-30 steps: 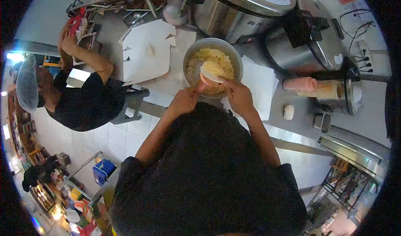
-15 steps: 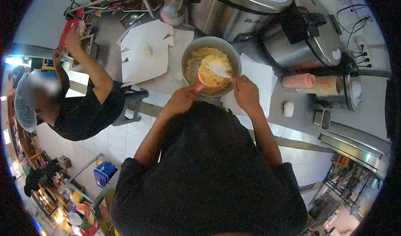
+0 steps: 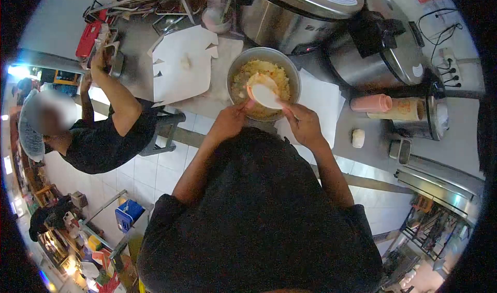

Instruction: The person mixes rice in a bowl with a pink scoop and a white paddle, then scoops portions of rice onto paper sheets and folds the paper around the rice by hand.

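Note:
A round metal bowl (image 3: pixel 231 74) holds yellowish cooked rice (image 3: pixel 277 74). My left hand (image 3: pixel 227 122) is closed at the bowl's near side on the handle of a pink scoop (image 3: pixel 250 93), which sits over the rice. Gripped in my right hand (image 3: pixel 304 123) is a white rice paddle (image 3: pixel 266 97). Its broad blade lies across the scoop's mouth and hides most of it; some rice shows at the scoop's far edge.
White paper sheets (image 3: pixel 322 93) lie right of the bowl, a cut white paper box blank (image 3: pixel 182 67) left. Large steel cookers (image 3: pixel 290 26) stand behind. Pink (image 3: pixel 370 103) and tan cups lie at right. A co-worker (image 3: pixel 108 137) in a hairnet reaches over containers at left.
The paddle blade has turned and moved left and nearer, now covering the scoop where heaped rice showed before. The co-worker's hands have moved lower, away from the red item.

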